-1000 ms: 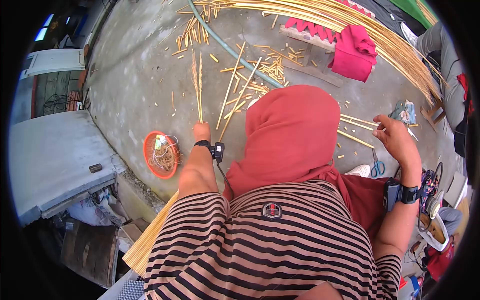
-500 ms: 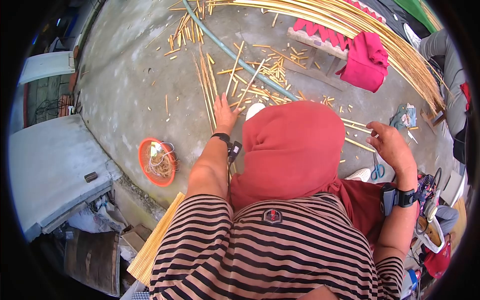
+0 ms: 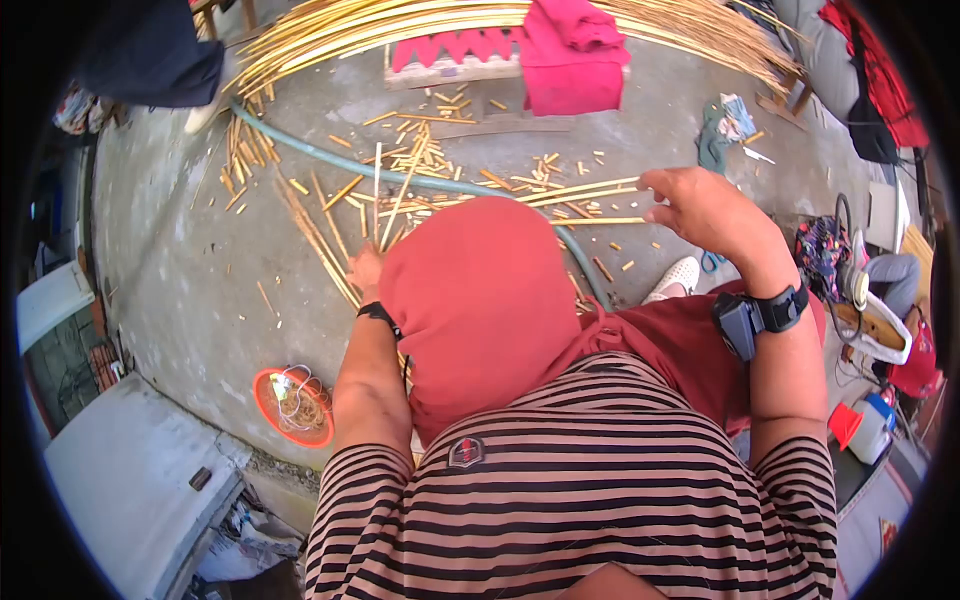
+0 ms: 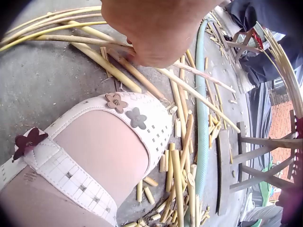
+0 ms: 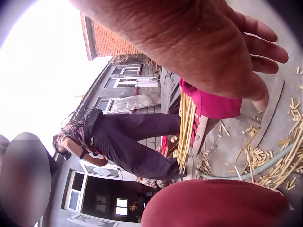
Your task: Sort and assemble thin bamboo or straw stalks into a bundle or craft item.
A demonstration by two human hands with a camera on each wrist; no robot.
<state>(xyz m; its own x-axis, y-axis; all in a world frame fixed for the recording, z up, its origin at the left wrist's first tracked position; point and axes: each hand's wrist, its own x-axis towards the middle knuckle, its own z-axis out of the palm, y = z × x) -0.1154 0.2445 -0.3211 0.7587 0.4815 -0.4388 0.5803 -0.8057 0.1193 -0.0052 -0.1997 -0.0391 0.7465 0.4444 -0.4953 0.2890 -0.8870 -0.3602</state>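
My left hand (image 3: 366, 268) is low over the floor, just left of the red cloth (image 3: 480, 310) that covers my knee. Its bent fingers grip pale stalks (image 4: 203, 101) that run out from under the hand in the left wrist view; the hand hides the fingertips. Feathery-topped stalks (image 3: 318, 240) lie on the floor beside it. My right hand (image 3: 705, 205) is raised at the right, its fingers loosely bent and apart with nothing between them. In the head view its fingertips overlap the ends of long stalks (image 3: 590, 188) on the floor.
Short cut pieces (image 3: 425, 150) litter the floor along a green hose (image 3: 320, 153). A long stalk bundle (image 3: 390, 35) lies across a bench (image 3: 455, 70) with pink cloth. An orange basket (image 3: 268, 410) stands left; a white shoe (image 4: 161, 123) is near my left hand. Another person (image 5: 132, 137) stands beyond.
My left hand has let go of two feathery stalks, which now lie on the floor, and has moved onto the pale stalks. The head view has swung right; the right hand stays raised.
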